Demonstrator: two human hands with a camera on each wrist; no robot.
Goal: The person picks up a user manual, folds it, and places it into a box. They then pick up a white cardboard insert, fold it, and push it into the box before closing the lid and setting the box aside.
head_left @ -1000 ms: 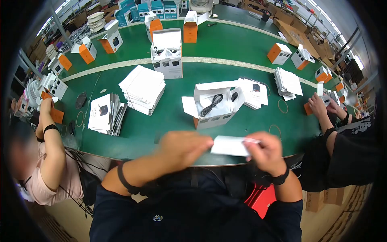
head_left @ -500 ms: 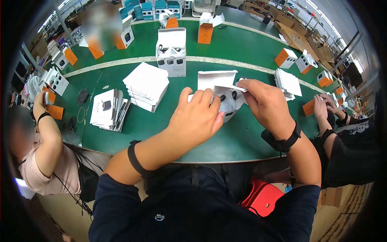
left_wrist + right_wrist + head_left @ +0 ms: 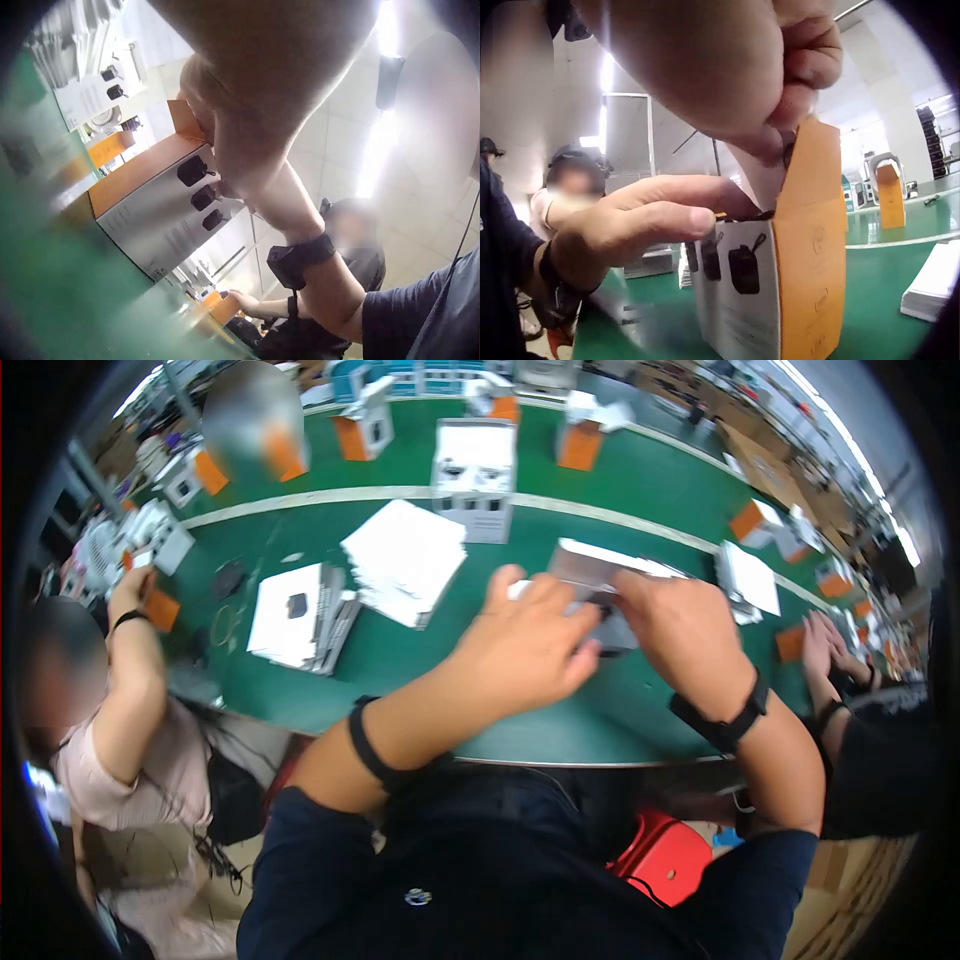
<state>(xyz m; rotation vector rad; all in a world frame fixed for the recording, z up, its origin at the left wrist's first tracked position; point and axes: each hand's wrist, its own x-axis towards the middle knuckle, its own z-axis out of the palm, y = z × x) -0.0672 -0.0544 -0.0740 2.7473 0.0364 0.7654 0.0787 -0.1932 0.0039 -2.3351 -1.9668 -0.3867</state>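
Observation:
A white box with orange sides [image 3: 810, 277] stands on the green table, printed with small dark devices; its lid [image 3: 583, 563] is raised at the back. Over the box's opening my right hand [image 3: 690, 630] pinches a white leaflet [image 3: 759, 174], its curled fingers beside the upright orange side flap [image 3: 814, 161]. My left hand [image 3: 530, 638] lies along the near top edge of the box, fingers extended and thumb toward the right. Both hands cover most of the box's inside in the head view.
A stack of white booklets [image 3: 405, 560] and another with device pictures [image 3: 290, 615] lie to the left. Behind stands an open white box [image 3: 475, 510]. More booklets [image 3: 745, 582] lie at right. People work at both sides, and orange-and-white boxes [image 3: 580, 445] line the far table.
Both hands have moved from the table's front edge to the box, bringing the leaflet over its opening. The left hand has spread across the near edge. The head view has shifted slightly.

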